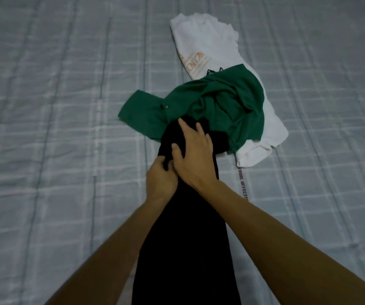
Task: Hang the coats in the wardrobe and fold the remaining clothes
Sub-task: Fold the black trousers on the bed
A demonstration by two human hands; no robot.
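The black garment [186, 238] is pinched by the left hand [160, 180]; the right hand [193, 155] is spread flat on it, green shirt [216, 102] just beyond.

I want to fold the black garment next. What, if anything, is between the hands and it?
Nothing. The left hand pinches the black garment at its left edge, and the right hand lies flat on top. Its far end touches the green shirt; which overlaps which is unclear.
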